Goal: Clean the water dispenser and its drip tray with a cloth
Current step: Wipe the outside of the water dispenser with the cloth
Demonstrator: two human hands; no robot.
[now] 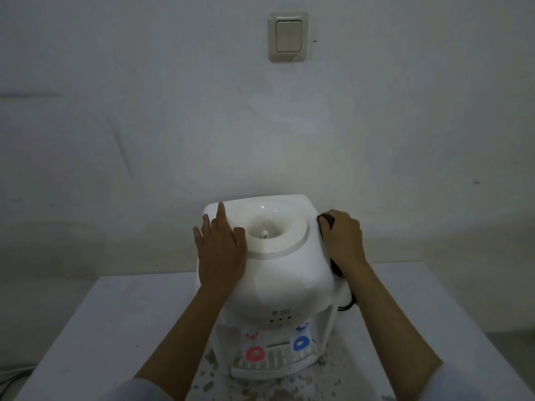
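Note:
A white tabletop water dispenser (pixel 278 285) stands in the middle of a white table. Its round bottle well (pixel 275 227) faces up. Below its front are a red tap (pixel 255 354) and a blue tap (pixel 301 342) over the slotted drip tray (pixel 272 366). My left hand (pixel 220 250) lies flat on the dispenser's top left, fingers spread. My right hand (pixel 341 241) presses a dark cloth (pixel 327 219) against the dispenser's right side; most of the cloth is hidden under the hand.
The white table (pixel 115 328) has a speckled, worn patch around the dispenser's base. A dark cable (pixel 348 302) runs behind the right side. The wall stands close behind, with a light switch (pixel 288 37) high up. Cables lie on the floor at the lower left.

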